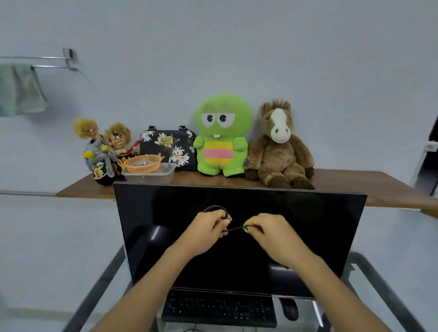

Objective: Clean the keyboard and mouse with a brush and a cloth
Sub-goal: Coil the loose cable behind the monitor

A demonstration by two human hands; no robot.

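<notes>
Your keyboard (pixel 219 308) lies flat on the glass worktop (pixel 374 273) at 6 o'clock in the view, just in front of the dark monitor (pixel 159 213). The black mouse (pixel 289 309) sits just beside it, at 3 o'clock from the keyboard, partly hidden under the monitor's lower edge.

Both your hands are raised in front of the screen, at 12 o'clock from the keyboard. Your left hand (pixel 204 232) has its fingers curled round a looped black cable (pixel 217 208), the loop arching above the knuckles. Your right hand (pixel 270 235) pinches a short straight run of the same cable between thumb and fingertips. The two hands are near each other, with only that stretch of cable between them.

Beyond the monitor a wooden shelf (pixel 376 186) carries, from 9 o'clock to 3 o'clock, two dolls on a toy motorbike (pixel 104 147), an orange basket (pixel 142 164) in a clear tray, a floral bag (pixel 168 144), a green plush (pixel 222 135) and a brown horse plush (pixel 281 148). A greenish towel (pixel 14 90) hangs on a wall rail at 10 o'clock.
</notes>
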